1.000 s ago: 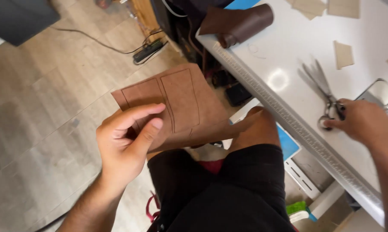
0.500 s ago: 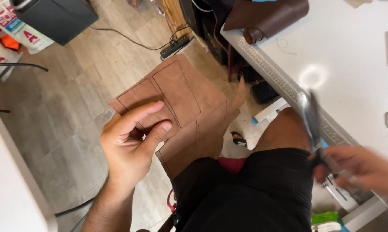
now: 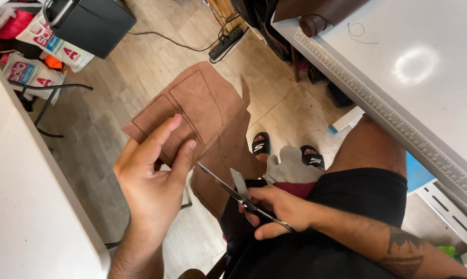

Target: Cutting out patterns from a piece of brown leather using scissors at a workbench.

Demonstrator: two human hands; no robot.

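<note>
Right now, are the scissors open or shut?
Open: the scissors in the right hand show two blades spread apart near the brown sheet.

Beige floor tiles (image 3: 156, 67) are filling the frame's middle, a white table (image 3: 424, 67) is catching lamp glare upper right.

Bright, even light; glare spot on white table (image 3: 440, 98); sharp focus.
</note>
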